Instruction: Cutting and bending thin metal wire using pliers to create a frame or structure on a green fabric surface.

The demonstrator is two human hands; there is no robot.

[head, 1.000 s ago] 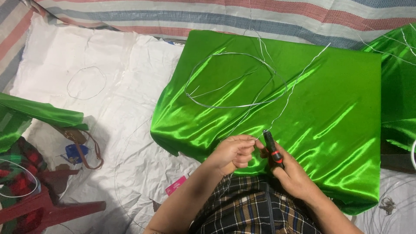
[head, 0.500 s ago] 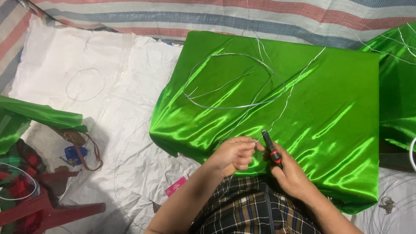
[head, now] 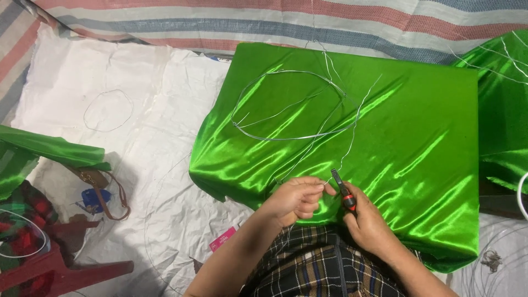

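1. Nearest to me I see checked cloth [head: 324, 269] over the lap, and both forearms reaching away from it toward the green fabric.
2. My left hand [head: 297, 199] has its fingers curled in, thumb and fingertips pressed together on a thin wire [head: 352, 124] right at the near edge of the fabric.
3. My right hand [head: 369, 220] is closed round the handles of one pair of small pliers [head: 344, 193], black and red, nose pointing far and slightly left. The nose sits just beside my left fingertips; whether it actually bites the wire I cannot tell.
4. The wire runs away from both hands: its long axis goes from the pinch point far and to the right, rising across the green satin fabric [head: 418, 165], then bends into one big loop lying flat on the far-left part of that fabric. The held end is touching my left hand, with the right just beside it, so the left is the nearer one by a hair.
5. Counting wire shapes: one loop on the green fabric, one smaller wire ring [head: 108, 110] well apart on the white sheet [head: 165, 181] at far left, and a coil at the near left.
6. To the left lie one brown strap bag [head: 99, 184], a small pink packet [head: 223, 239] and a red plastic stool [head: 66, 269].
7. A second green fabric piece [head: 503, 104] sits at the far right, another green fold at left, and a striped mat [head: 275, 22] lies farthest away.
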